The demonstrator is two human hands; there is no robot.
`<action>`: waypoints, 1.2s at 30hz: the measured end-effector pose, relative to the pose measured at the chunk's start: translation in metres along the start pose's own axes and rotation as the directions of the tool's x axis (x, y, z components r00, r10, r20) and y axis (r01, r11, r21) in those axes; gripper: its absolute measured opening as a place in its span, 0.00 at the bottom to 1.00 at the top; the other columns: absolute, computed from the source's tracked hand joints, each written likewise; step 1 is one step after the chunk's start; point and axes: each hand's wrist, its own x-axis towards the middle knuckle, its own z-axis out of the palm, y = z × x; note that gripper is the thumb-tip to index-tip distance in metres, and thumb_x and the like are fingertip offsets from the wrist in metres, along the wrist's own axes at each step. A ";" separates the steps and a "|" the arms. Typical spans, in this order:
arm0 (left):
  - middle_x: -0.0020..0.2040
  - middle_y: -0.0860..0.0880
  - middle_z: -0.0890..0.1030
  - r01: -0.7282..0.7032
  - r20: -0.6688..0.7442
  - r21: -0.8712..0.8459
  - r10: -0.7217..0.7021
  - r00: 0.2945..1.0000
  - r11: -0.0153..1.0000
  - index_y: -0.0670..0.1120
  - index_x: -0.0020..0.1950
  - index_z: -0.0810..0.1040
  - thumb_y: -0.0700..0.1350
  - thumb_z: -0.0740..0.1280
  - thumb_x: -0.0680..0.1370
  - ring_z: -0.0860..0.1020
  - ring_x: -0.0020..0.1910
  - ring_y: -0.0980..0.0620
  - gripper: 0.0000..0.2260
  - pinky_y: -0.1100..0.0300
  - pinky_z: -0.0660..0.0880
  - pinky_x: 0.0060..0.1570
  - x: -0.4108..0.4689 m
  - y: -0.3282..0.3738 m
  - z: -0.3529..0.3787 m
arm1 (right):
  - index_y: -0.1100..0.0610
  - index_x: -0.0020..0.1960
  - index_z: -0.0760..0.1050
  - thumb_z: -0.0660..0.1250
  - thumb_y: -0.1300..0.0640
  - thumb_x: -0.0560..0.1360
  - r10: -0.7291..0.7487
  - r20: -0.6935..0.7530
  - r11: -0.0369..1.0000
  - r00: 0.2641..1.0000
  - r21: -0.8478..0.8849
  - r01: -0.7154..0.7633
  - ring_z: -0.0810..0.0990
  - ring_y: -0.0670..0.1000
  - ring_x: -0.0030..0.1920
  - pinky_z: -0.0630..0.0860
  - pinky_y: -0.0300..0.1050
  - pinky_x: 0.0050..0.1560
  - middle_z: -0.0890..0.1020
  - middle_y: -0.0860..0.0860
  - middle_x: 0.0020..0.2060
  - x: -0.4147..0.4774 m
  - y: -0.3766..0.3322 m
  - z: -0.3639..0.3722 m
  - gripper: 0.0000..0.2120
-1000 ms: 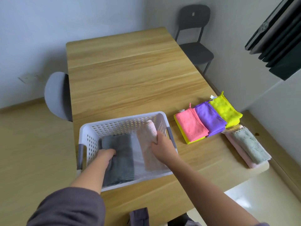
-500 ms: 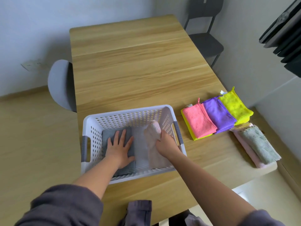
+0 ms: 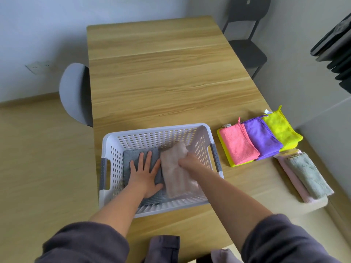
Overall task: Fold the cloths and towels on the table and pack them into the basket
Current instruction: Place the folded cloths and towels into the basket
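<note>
Table (image 3: 161,73), wooden, rectangular. A white perforated basket (image 3: 154,128) with grey handle grips stands close to the near edge, nearer the near left corner than the right. Inside it, a folded grey towel (image 3: 130,155) lies flat on the bottom against the left wall. A folded beige towel (image 3: 176,177) lies just beside it on the right, running from the near wall toward the far wall; the two towels touch along their long sides. The left hand (image 3: 145,173) lies flat on the grey towel, palm down and fingers straight and spread, holding nothing. The right hand (image 3: 188,161) has its fingers curled round the right side of the beige towel toward its far end and grips it there; that end is slightly raised and bunched. Outside the basket, along the right edge, three folded cloths overlap in a row: a pink cloth (image 3: 237,145) nearest the basket, a purple cloth (image 3: 260,135) in the middle and a lime-yellow cloth (image 3: 279,128) outermost. A yellow cloth (image 3: 232,163) shows beneath the pink one. At the near right corner a folded grey-green towel (image 3: 307,171) rests on a pale pink towel (image 3: 292,177). A grey chair (image 3: 74,92) stands at the left edge and a black chair (image 3: 247,44) beyond the far right corner.
</note>
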 end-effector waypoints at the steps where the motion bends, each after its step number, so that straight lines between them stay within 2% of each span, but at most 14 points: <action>1: 0.71 0.42 0.24 0.005 0.017 0.008 -0.005 1.000 1.000 0.50 0.75 0.32 0.63 0.52 0.78 0.28 0.71 0.37 0.38 0.33 0.39 0.69 0.000 0.000 -0.001 | 0.62 0.64 0.70 0.60 0.63 0.73 -0.033 0.030 0.996 0.999 0.089 0.031 0.77 0.59 0.56 0.76 0.51 0.55 0.77 0.59 0.56 -0.004 -0.003 0.000 0.19; 4: 0.73 0.40 0.29 0.017 0.092 0.080 -0.024 0.996 0.997 0.46 0.76 0.33 0.54 0.59 0.78 0.29 0.71 0.35 0.39 0.32 0.40 0.69 -0.002 0.000 -0.006 | 0.58 0.47 0.75 0.59 0.68 0.71 -0.068 0.231 0.883 0.971 0.466 -0.049 0.79 0.55 0.40 0.79 0.50 0.43 0.79 0.57 0.41 -0.011 -0.004 -0.010 0.10; 7: 0.75 0.39 0.31 -0.014 0.117 0.064 0.006 0.993 0.998 0.45 0.77 0.36 0.57 0.55 0.79 0.29 0.71 0.34 0.37 0.31 0.40 0.68 -0.003 0.000 -0.010 | 0.58 0.41 0.73 0.61 0.65 0.67 0.031 0.265 0.872 0.964 0.464 -0.156 0.76 0.53 0.31 0.74 0.39 0.31 0.77 0.55 0.34 -0.006 0.005 -0.011 0.06; 9: 0.73 0.40 0.28 -0.018 0.088 0.038 0.014 0.996 0.999 0.48 0.77 0.35 0.61 0.52 0.79 0.29 0.71 0.35 0.36 0.32 0.40 0.68 -0.003 0.002 -0.008 | 0.62 0.48 0.75 0.61 0.66 0.70 0.127 0.152 0.939 0.980 0.301 -0.168 0.77 0.55 0.37 0.73 0.41 0.34 0.76 0.57 0.41 0.005 0.010 -0.004 0.08; 11: 0.72 0.41 0.25 -0.012 0.055 0.025 0.011 0.998 1.000 0.51 0.76 0.32 0.65 0.51 0.78 0.28 0.71 0.37 0.37 0.33 0.39 0.69 -0.001 0.000 -0.005 | 0.65 0.66 0.68 0.63 0.63 0.74 0.154 0.008 0.988 0.988 0.003 -0.154 0.77 0.60 0.57 0.76 0.47 0.51 0.75 0.60 0.58 0.016 0.012 0.004 0.21; 13: 0.71 0.41 0.25 -0.009 0.040 0.035 0.008 0.999 0.999 0.51 0.75 0.31 0.66 0.50 0.77 0.28 0.71 0.37 0.38 0.33 0.39 0.69 -0.001 0.000 -0.004 | 0.62 0.73 0.58 0.66 0.61 0.75 0.106 -0.091 0.962 0.990 -0.242 -0.125 0.71 0.59 0.67 0.71 0.49 0.61 0.70 0.58 0.67 0.020 0.017 0.008 0.30; 15: 0.71 0.41 0.25 -0.006 0.045 0.041 0.004 0.999 0.999 0.51 0.75 0.31 0.67 0.50 0.77 0.28 0.71 0.37 0.39 0.34 0.40 0.69 -0.002 0.001 -0.005 | 0.60 0.74 0.53 0.61 0.64 0.77 -0.011 -0.143 0.914 0.990 -0.403 -0.048 0.69 0.59 0.68 0.69 0.52 0.63 0.67 0.59 0.69 0.018 0.018 0.010 0.29; 17: 0.72 0.41 0.25 -0.010 0.050 0.042 0.008 0.999 0.999 0.51 0.75 0.31 0.67 0.51 0.77 0.29 0.71 0.37 0.39 0.34 0.41 0.70 -0.003 0.002 -0.008 | 0.62 0.75 0.48 0.58 0.65 0.78 -0.202 -0.137 0.767 0.970 -0.638 0.069 0.66 0.59 0.70 0.70 0.52 0.64 0.60 0.60 0.72 0.010 0.015 0.010 0.30; 20: 0.72 0.41 0.25 -0.038 0.045 0.008 0.037 0.998 0.999 0.51 0.74 0.29 0.68 0.55 0.75 0.29 0.72 0.38 0.43 0.35 0.42 0.71 -0.007 -0.003 -0.013 | 0.66 0.75 0.45 0.64 0.64 0.75 -0.468 -0.010 0.406 0.884 -0.891 0.205 0.62 0.60 0.71 0.70 0.49 0.64 0.55 0.62 0.72 -0.002 0.015 0.007 0.36; 23: 0.71 0.42 0.24 -0.038 0.060 -0.011 0.038 0.997 0.999 0.50 0.72 0.26 0.70 0.60 0.72 0.28 0.71 0.39 0.50 0.34 0.41 0.69 -0.012 -0.012 -0.015 | 0.61 0.76 0.46 0.67 0.62 0.74 -0.457 0.226 0.197 0.860 -0.917 0.346 0.55 0.67 0.72 0.54 0.58 0.73 0.51 0.64 0.74 0.005 0.025 0.013 0.39; 26: 0.69 0.42 0.22 0.001 0.112 -0.004 -0.001 0.994 1.000 0.50 0.72 0.26 0.70 0.63 0.70 0.27 0.71 0.38 0.53 0.34 0.42 0.69 -0.012 -0.013 -0.008 | 0.52 0.77 0.36 0.65 0.63 0.76 -0.241 0.274 0.266 0.931 -0.904 0.334 0.41 0.68 0.74 0.41 0.63 0.73 0.36 0.60 0.75 0.019 0.031 0.022 0.44; 32: 0.67 0.41 0.20 0.060 0.159 0.009 -0.060 0.985 0.998 0.48 0.72 0.25 0.69 0.62 0.71 0.26 0.70 0.37 0.53 0.33 0.43 0.69 -0.006 0.000 -0.013 | 0.50 0.77 0.36 0.65 0.66 0.74 -0.210 0.277 0.401 0.938 -0.850 0.341 0.37 0.68 0.74 0.47 0.63 0.73 0.34 0.58 0.75 0.018 0.028 0.019 0.46; 34: 0.72 0.40 0.27 0.090 0.179 -0.036 -0.083 0.980 0.995 0.48 0.75 0.30 0.66 0.62 0.73 0.32 0.73 0.37 0.48 0.37 0.48 0.71 -0.010 0.004 -0.027 | 0.51 0.77 0.38 0.66 0.66 0.74 -0.239 0.281 0.499 0.930 -0.786 0.366 0.38 0.67 0.74 0.47 0.62 0.74 0.37 0.59 0.75 0.009 0.024 0.010 0.45; 36: 0.77 0.39 0.47 0.126 0.124 -0.191 -0.104 0.987 0.974 0.46 0.78 0.49 0.62 0.59 0.77 0.52 0.76 0.40 0.36 0.45 0.60 0.70 -0.016 0.007 -0.049 | 0.54 0.77 0.47 0.66 0.65 0.74 -0.340 0.253 0.593 0.906 -0.690 0.415 0.44 0.66 0.75 0.55 0.61 0.73 0.47 0.60 0.76 -0.005 0.019 -0.004 0.39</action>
